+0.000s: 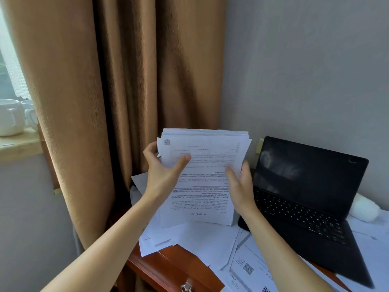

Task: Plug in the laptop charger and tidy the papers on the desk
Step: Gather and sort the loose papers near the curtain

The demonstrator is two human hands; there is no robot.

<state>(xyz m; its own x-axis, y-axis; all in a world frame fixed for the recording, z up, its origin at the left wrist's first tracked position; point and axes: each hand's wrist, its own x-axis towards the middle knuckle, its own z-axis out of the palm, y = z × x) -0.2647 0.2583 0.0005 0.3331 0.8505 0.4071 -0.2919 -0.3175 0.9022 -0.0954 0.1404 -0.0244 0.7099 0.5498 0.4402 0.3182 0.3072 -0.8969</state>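
While both hands held the stack of papers (pixel 207 169) upright, its bottom edge stood on loose sheets (pixel 202 239) toward the left edge of the worktop (pixel 168 268).

Left hand (pixel 162 171): thumb laid across the front page, fingers curled behind the stack's left side, gripping it. Right hand (pixel 240 186): thumb on the front page, fingers wrapped round the right side, also gripping. The top edges of the sheets sat uneven and fanned slightly, so the stack looked only partly squared.

Laptop (pixel 305 197): open, screen dark, at the right side of the worktop toward its back edge, just beside the stack, with sheets under its front corner. No charger or cable could be made out. A white lump (pixel 364 209) lay past the laptop's right side; what it was could not be told.

Progress, as judged: the tidying was under way, with a good share of pages already gathered into the stack. Loose sheets lay spread along the front and left edges, some overhanging the left edge, and printed forms (pixel 246 268) lay near the front edge. Those were left to collect. Plugging in the charger showed no sign of being done.

Off the worktop: brown curtain (pixel 126 81) behind, two white mugs (pixel 10 116) on a sill at far left.
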